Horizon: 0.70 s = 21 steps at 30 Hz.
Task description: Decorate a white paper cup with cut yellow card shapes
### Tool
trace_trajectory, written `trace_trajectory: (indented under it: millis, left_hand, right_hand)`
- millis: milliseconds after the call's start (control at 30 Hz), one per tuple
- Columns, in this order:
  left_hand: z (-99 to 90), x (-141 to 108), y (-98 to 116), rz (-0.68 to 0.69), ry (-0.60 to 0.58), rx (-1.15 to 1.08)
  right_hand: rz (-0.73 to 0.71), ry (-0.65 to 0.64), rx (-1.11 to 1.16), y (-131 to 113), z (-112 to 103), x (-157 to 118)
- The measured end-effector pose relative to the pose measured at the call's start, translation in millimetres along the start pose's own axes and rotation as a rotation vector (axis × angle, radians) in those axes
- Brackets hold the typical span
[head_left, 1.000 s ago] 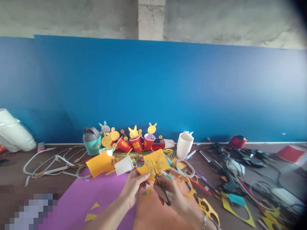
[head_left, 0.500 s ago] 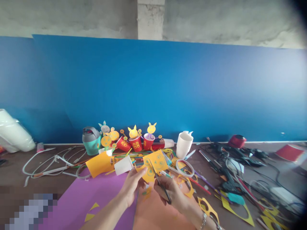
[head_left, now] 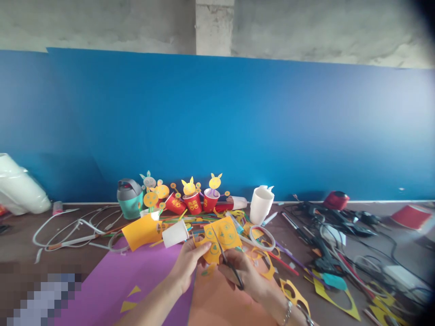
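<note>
— What is the left hand (head_left: 187, 263) doing?
— At lower centre of the frame, it is pinching the left part of a yellow sheet (head_left: 231, 230) bearing drawn circles.
— And the right hand (head_left: 244, 270)?
— Just right of it, gripping scissors (head_left: 223, 254); the blades are crossing the sheet. I am not able to tell their opening.
— Surroundings?
— A purple sheet (head_left: 102, 290) is lying lower left.
</note>
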<state>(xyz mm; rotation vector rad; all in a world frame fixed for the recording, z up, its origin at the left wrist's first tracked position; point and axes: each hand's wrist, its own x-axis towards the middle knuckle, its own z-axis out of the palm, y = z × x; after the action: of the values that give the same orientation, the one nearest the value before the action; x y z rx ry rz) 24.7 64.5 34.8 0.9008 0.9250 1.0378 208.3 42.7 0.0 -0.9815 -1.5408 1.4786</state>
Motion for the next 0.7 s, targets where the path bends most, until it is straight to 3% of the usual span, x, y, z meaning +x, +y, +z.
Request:
trace_trajectory:
  millis: [167,300,433,567,700]
  left_hand:
    - [1.1,0,-4,0.024,-0.021,-0.047]
    - [2.1,-1,-4,0.063,-0.014,0.041]
    - [3.7,-3,-2,0.064,-0.031,0.096]
    - [5.9,-5,-3,0.051,-0.025,0.048]
    - [8.5,-7,-4,0.01,-0.009,-0.042]
  right_hand:
    - [-0.003,0.004,-0.017,-7,3,-1]
    - [0.056,0.016,-0.098,-19,6,-4]
    - [0.071,0.015,-0.163,-15,4,-5]
    - [0.061,0.009,-0.204,-16,2,-5]
    - [0.092,0.019,-0.328,-33,2,-10]
